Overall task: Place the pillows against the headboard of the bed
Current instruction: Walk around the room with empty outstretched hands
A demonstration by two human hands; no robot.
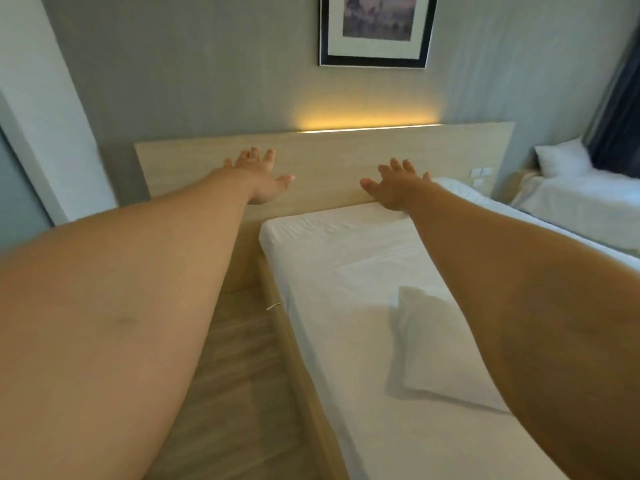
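Observation:
A white pillow (438,344) lies flat in the middle of the white-sheeted bed (332,258), partly hidden under my right forearm. Another white pillow (460,190) rests at the bed's far right, by the light wooden headboard (329,157). Both my arms stretch forward. My left hand (261,176) is spread, fingers apart, in front of the headboard, left of the mattress. My right hand (398,188) is spread too, over the head end of the mattress. Neither hand holds anything.
A glowing light strip (370,128) runs along the headboard's top under a framed picture (375,29). Wood floor (239,375) lies left of the bed frame. A second bed with a pillow (561,161) stands at the right near a dark curtain (620,126).

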